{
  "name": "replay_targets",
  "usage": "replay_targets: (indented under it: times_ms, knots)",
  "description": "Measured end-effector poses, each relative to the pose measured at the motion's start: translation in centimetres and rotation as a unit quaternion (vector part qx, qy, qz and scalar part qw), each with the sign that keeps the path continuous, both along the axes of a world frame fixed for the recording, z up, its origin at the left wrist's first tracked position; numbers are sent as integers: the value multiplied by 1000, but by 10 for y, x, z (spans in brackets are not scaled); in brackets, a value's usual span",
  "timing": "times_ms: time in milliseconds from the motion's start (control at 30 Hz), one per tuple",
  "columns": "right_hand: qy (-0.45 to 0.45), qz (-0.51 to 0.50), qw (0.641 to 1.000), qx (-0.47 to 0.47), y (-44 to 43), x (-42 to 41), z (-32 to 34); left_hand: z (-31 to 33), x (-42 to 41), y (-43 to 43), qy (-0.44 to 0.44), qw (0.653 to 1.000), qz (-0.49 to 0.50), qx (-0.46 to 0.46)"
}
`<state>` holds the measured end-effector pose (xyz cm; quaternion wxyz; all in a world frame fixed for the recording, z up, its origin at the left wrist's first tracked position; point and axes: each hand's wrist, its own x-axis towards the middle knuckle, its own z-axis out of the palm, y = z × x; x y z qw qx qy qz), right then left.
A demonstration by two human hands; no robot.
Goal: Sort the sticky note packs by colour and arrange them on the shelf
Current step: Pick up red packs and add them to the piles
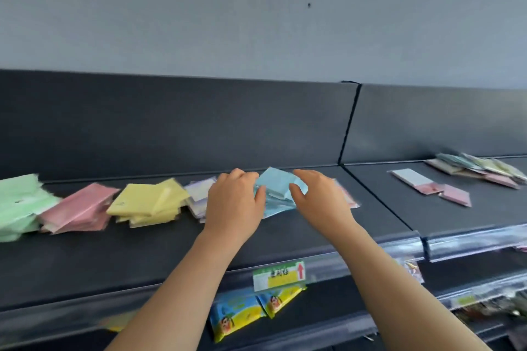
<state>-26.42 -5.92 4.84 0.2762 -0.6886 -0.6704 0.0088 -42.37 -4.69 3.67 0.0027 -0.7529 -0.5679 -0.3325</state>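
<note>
Two-sided grip on blue sticky note packs [275, 194].
Edges pinched by left hand [233, 204], right hand [316, 198]; likely light, slippery.

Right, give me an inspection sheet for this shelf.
Surface: dark shelf, price strip along its front.
Job's things: a row, left to right: green stack, pink stack, yellow stack, lilac stack, blue stack.
Clutter: mixed packs unsorted on the bay to the right.
Hands: left hand and right hand grip the blue stack from either side.
Cables: nothing seen.
Surroundings: grey wall behind; snack packets on the shelf below.
</note>
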Motion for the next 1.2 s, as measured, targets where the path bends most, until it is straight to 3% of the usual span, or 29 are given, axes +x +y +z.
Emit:
replay_targets:
  times_ms: [267,800,1000,1200]
  knots:
    - [10,-45,999,-27,-22,137,-21,-17,138,-9,16,999,-41,-25]
    - [43,-178,982,-46,4,324,-42,-33,315,53,55,984,-146,-92]
    - [37,-195,976,-94,26,399,-68,-52,372,80,95,976,-140,-140]
    - [42,-156,970,-180,54,454,-71,-61,430,114,45,976,-109,-184]
